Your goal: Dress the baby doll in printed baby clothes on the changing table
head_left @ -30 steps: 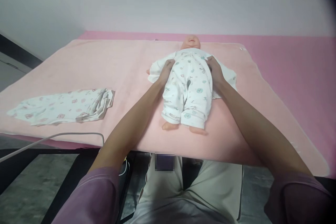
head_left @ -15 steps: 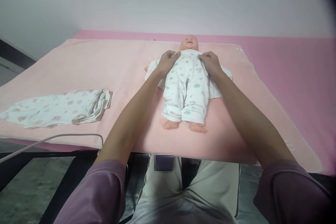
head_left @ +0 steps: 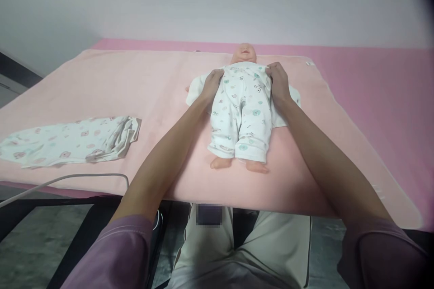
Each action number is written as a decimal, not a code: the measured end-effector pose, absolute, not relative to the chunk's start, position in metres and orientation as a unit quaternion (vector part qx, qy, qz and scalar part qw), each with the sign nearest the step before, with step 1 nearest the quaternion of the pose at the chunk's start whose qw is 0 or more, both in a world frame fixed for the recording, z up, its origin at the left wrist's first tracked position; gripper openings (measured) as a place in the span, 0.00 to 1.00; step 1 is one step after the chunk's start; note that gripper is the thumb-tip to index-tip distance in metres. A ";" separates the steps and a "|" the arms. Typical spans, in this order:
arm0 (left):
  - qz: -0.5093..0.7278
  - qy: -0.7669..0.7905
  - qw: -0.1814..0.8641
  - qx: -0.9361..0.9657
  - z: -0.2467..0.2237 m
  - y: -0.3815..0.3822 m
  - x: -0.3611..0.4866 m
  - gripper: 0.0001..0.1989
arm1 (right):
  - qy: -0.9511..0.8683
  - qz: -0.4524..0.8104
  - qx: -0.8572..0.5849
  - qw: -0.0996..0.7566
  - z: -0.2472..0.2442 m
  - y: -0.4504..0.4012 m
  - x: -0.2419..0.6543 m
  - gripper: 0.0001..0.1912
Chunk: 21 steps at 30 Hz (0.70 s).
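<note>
A baby doll point(head_left: 244, 53) lies on its back, head toward the wall and bare feet toward me. White printed baby pants point(head_left: 241, 99) cover its legs and reach up over its chest. My left hand point(head_left: 213, 83) pinches the waistband at its left side. At the opposite side of the waistband, my right hand point(head_left: 278, 80) has its fingers closed on the cloth. The white top point(head_left: 195, 89) beneath shows beside the pants, its sleeves spread out to both sides.
A folded white printed garment point(head_left: 71, 142) lies on the left of the peach mat point(head_left: 162, 76). A pale cable point(head_left: 68, 179) runs along the near left edge. Pink surface point(head_left: 379, 90) borders the mat at the right, and a wall stands behind.
My hands have moved apart, stretching the pants' waistband wider across the doll's chest. The right hand has gone outward to the right, the left slightly outward to the left.
</note>
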State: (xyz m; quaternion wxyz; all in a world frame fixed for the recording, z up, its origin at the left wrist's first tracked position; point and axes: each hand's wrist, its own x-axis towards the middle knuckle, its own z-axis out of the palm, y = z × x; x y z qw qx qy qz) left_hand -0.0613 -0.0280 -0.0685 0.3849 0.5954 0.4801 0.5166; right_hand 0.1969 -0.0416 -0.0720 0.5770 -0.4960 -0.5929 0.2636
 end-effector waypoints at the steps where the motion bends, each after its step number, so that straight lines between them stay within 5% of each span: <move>1: 0.508 0.482 0.399 0.592 -0.067 -0.027 -0.060 0.15 | -0.590 0.254 -0.502 0.580 -0.072 -0.038 0.200 0.24; 4: 0.480 0.524 0.383 0.589 -0.059 -0.025 -0.057 0.08 | -0.587 0.205 -0.551 0.557 -0.070 -0.038 0.201 0.14; 9: 0.506 0.508 0.186 0.672 -0.020 -0.095 -0.063 0.15 | -0.682 0.044 -0.514 0.519 -0.023 -0.121 0.169 0.09; 13: 0.460 0.475 0.129 0.739 -0.003 -0.223 -0.096 0.16 | -0.878 0.039 -0.346 0.329 0.013 -0.238 0.146 0.05; 16: 0.376 0.520 0.145 0.753 -0.026 -0.294 -0.127 0.19 | -0.931 -0.003 -0.298 0.209 -0.002 -0.296 0.141 0.05; 21: 0.274 0.557 0.178 0.764 -0.069 -0.310 -0.143 0.15 | -0.890 -0.043 -0.403 0.210 -0.055 -0.317 0.126 0.09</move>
